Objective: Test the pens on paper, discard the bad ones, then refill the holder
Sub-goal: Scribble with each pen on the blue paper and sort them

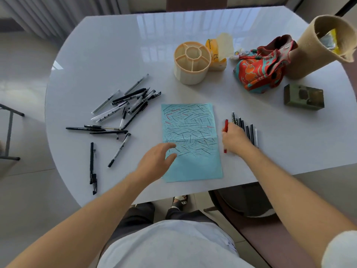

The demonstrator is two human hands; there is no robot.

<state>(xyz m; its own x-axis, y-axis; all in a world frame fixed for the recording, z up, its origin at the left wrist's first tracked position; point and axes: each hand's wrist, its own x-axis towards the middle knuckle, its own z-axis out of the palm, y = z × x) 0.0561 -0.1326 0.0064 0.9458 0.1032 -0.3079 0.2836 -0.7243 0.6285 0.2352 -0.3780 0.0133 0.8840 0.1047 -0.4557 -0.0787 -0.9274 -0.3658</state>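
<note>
Here the right hand [234, 139] pinches a red plastic pen [225, 134] lying near-to-far, just right of the scribbled blue paper sheet [193, 167]; the left hand [157, 161], fingers loosely spread, rests there.

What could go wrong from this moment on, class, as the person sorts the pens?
1. The right hand rests on the neat row of pens beside the red pen; a careless sweep could roll them off the table edge.
2. The loose pile of pens on the left holds uncapped ones, which might mark the table.
3. The two groups could get mixed.
</note>
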